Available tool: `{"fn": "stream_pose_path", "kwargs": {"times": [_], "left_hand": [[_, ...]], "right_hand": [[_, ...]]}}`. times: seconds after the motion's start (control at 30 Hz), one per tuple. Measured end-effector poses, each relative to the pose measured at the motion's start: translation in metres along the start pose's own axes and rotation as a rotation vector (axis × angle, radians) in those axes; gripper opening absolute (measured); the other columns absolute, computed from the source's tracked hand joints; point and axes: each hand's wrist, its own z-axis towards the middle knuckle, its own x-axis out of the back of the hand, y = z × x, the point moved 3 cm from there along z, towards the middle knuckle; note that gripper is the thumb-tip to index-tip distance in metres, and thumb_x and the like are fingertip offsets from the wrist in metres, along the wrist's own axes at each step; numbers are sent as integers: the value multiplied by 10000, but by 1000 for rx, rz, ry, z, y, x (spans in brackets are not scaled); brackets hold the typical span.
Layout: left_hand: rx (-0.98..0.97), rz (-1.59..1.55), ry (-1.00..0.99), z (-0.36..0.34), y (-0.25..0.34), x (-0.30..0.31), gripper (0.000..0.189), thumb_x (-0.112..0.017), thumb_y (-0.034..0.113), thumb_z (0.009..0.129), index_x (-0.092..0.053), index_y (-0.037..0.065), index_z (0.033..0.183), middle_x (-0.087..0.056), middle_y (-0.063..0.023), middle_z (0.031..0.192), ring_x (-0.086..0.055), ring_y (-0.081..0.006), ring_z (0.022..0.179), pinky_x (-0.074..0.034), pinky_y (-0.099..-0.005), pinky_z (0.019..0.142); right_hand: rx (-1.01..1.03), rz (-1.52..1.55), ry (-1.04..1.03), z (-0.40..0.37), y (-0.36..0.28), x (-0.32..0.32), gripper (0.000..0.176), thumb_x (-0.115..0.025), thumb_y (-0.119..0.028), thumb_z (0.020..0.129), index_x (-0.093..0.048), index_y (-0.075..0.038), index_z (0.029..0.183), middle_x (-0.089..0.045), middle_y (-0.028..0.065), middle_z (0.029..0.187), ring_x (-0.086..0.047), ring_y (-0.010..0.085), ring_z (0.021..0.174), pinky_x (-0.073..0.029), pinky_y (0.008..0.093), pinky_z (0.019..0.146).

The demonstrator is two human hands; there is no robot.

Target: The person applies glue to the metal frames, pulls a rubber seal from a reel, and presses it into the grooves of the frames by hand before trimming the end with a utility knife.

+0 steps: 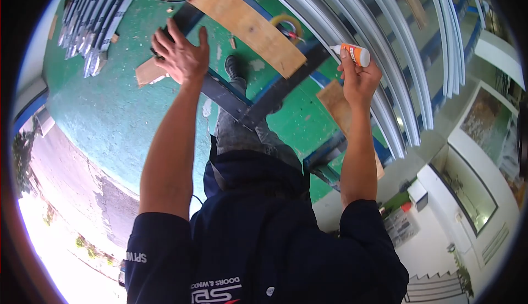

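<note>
My right hand (360, 78) is raised and closed around a small glue bottle (356, 53) with an orange label, its white nozzle pointing left. My left hand (179, 53) is spread, fingers apart, palm down over the end of a dark steel frame bar (228, 99). A long plywood plank (247, 26) lies across that frame between my two hands. A smaller plywood piece (336, 103) rests on the frame just below my right hand. Something dark under my left fingertips is mostly hidden.
The green floor (110, 117) carries scraps and a cardboard piece (147, 73). A bundle of aluminium profiles (93, 23) lies far left, and long white profiles (396, 56) run along the right. A tape roll (289, 23) sits behind the plank. My shoe (232, 66) stands by the frame.
</note>
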Motion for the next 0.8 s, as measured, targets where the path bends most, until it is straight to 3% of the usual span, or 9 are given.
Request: {"fn": "stream_pose_path", "kwargs": {"times": [0.37, 0.47, 0.8], "left_hand": [[37, -83, -197, 15, -1, 14, 940, -681, 582, 860, -308, 82, 1563, -298, -246, 1582, -220, -433, 1490, -222, -648, 1110], [30, -128, -237, 18, -4, 12, 937, -681, 560, 860, -299, 84, 1571, -260, -260, 1595, -201, -465, 1501, -258, -709, 1063], [32, -208, -326, 22, -8, 11, 1014, -724, 532, 819, -250, 76, 1591, -190, -265, 1628, -157, -484, 1512, -219, -726, 1060]], "right_hand": [[140, 66, -179, 101, -43, -165, 175, -715, -27, 943, -691, 74, 1085, -724, 83, 926, -648, 74, 748, -542, 223, 624], [83, 86, -205, 121, -59, -195, 178, -718, -33, 941, -691, 76, 1079, -726, 78, 913, -649, 77, 735, -542, 225, 620], [85, 2, -195, 146, -75, -228, 178, -732, -65, 937, -706, 54, 1066, -726, 71, 893, -654, 77, 720, -522, 217, 611]]}}
